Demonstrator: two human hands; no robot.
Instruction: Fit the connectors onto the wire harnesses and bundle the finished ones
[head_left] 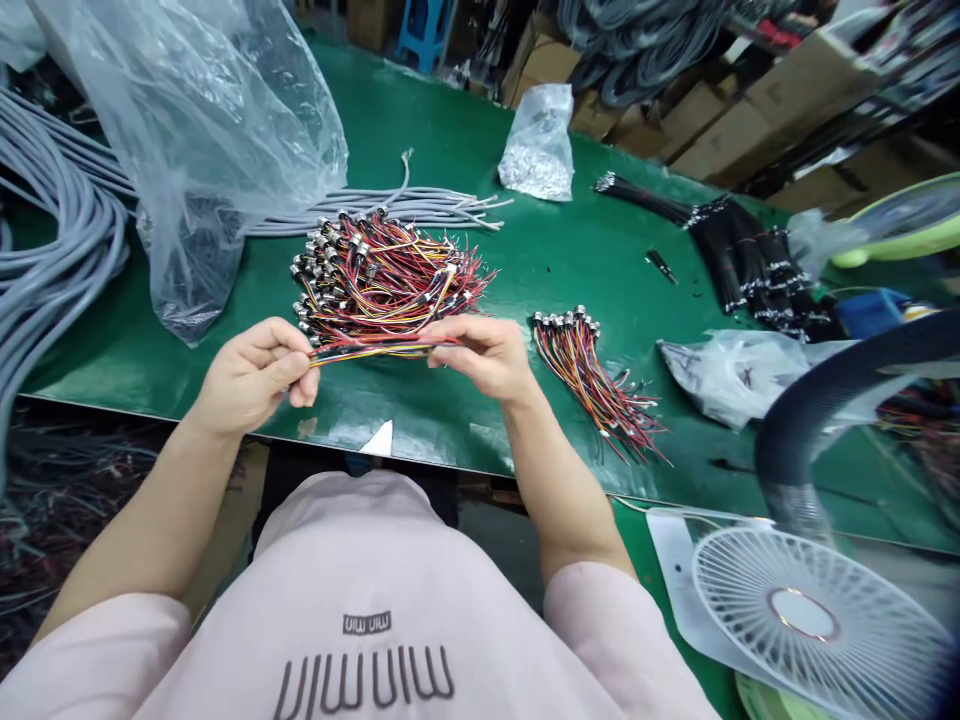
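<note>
Stretched between both hands is a wire harness [375, 348] with red, black and yellow strands. My left hand [259, 372] pinches its left end, which the fingers hide. At the other end, my right hand [484, 352] is closed on the wires, thumb beneath and fingers above. Just behind them lies a large heap of similar wire harnesses [390, 270], metal round connectors to the left and loose ends to the right. A smaller bunch of harnesses [592, 380] rests to the right of my right hand, its connectors pointing away from me.
Grey cables [67, 200] and a clear plastic bag [202, 130] occupy the left. Farther back stands a bag of small metal parts [538, 150]. Black wires [735, 250], a plastic bag [735, 380], a dark flexible duct [825, 390] and a white fan [810, 610] are on the right.
</note>
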